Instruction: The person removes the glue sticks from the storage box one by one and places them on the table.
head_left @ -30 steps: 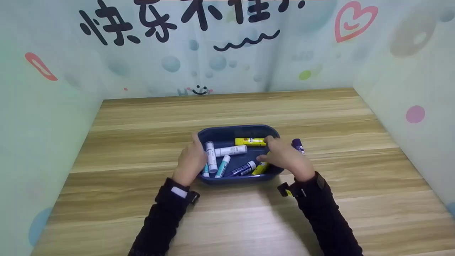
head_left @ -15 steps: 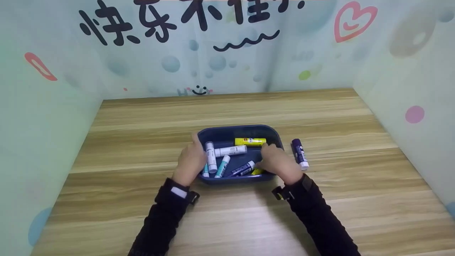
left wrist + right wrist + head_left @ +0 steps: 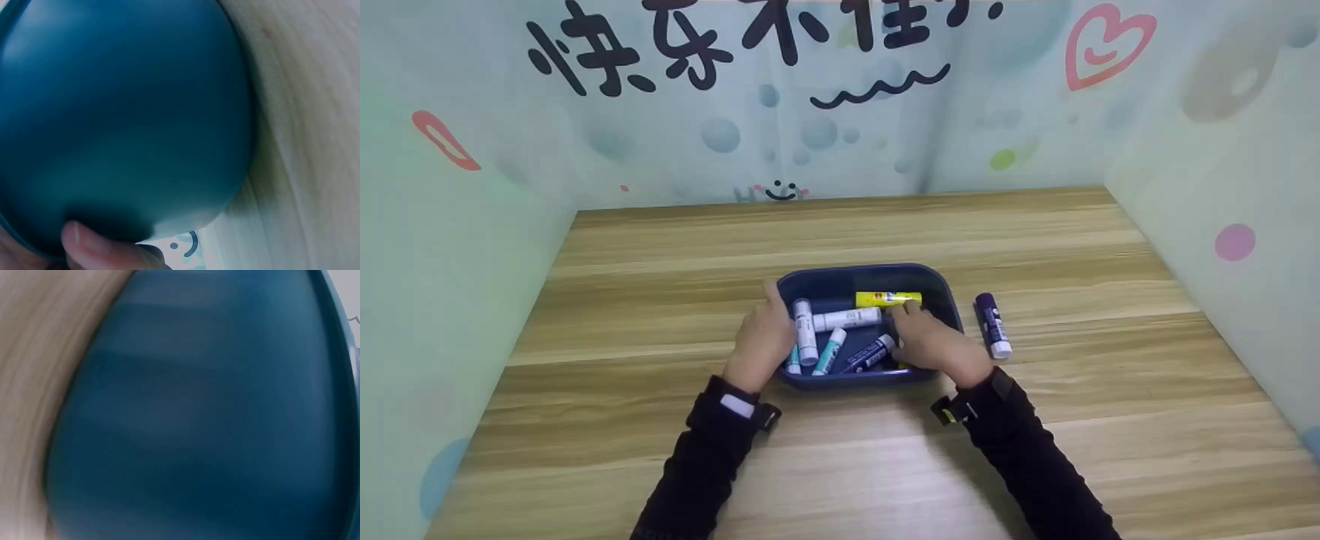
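Note:
A dark blue plastic storage box [image 3: 861, 381] holds several glue sticks. At its left end my left hand [image 3: 761, 337] grips the rim; a fingertip [image 3: 93, 244] presses the outer wall in the left wrist view. My right hand [image 3: 934, 341] reaches over the right rim, fingers down among the sticks. By its thumb lies a navy glue stick [image 3: 868, 354]; its fingers overlap a yellow glue stick [image 3: 877, 298]. Another yellow stick is mostly hidden under this hand, and I cannot tell whether the fingers pinch it. The right wrist view shows only the box's outer wall [image 3: 197, 410].
On the wooden table [image 3: 810, 465], right of the box, lies a purple glue stick [image 3: 994, 325] with a white end. Two white glue sticks [image 3: 847, 319] and a teal glue stick [image 3: 829, 352] lie inside the box's left half. Printed panels [image 3: 840, 135] enclose the table's back and sides.
My right hand has moved left and deeper into the box, uncovering the purple glue stick on the table. The navy stick has shifted slightly. My left hand stays on the rim.

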A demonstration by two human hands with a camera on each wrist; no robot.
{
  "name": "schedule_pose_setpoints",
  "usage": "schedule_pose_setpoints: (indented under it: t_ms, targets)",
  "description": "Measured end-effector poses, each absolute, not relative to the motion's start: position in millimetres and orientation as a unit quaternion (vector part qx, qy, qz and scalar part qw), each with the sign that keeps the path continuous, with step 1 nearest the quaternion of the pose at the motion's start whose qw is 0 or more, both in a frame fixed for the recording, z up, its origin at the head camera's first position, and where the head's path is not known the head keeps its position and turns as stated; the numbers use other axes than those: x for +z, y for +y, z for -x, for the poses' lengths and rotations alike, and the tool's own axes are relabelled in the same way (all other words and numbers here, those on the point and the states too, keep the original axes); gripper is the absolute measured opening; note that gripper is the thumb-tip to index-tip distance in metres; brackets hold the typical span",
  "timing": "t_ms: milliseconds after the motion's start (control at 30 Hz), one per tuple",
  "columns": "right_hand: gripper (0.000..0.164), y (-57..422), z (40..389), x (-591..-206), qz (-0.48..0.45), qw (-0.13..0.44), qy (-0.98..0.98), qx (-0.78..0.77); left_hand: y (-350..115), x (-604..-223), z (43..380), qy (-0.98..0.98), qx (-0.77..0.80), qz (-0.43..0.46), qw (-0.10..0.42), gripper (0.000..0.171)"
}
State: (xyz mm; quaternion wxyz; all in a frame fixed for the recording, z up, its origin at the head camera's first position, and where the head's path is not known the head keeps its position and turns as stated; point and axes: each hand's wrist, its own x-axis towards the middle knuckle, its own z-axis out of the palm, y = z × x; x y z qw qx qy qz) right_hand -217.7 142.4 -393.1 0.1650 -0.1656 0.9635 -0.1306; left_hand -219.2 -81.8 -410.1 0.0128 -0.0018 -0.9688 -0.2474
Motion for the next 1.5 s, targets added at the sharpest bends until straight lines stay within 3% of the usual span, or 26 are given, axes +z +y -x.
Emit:
schedule_pose_setpoints:
  t_ms: [533, 867, 1500]
  targets:
    - [0.06, 141, 218, -395, 0.186, 0.134, 0.965, -0.125, -82, -409, 221, -0.968, -0.249, -0.003, -0.003, 0.054]
    - [0.062, 146, 218, -393, 0.134, 0.18, 0.967, -0.123, -83, -409, 221, -0.966, -0.258, -0.006, -0.007, 0.054]
    - [0.067, 160, 211, -364, 0.146, 0.162, 0.965, -0.147, -83, -410, 220, -0.966, -0.26, -0.001, -0.007, 0.055]
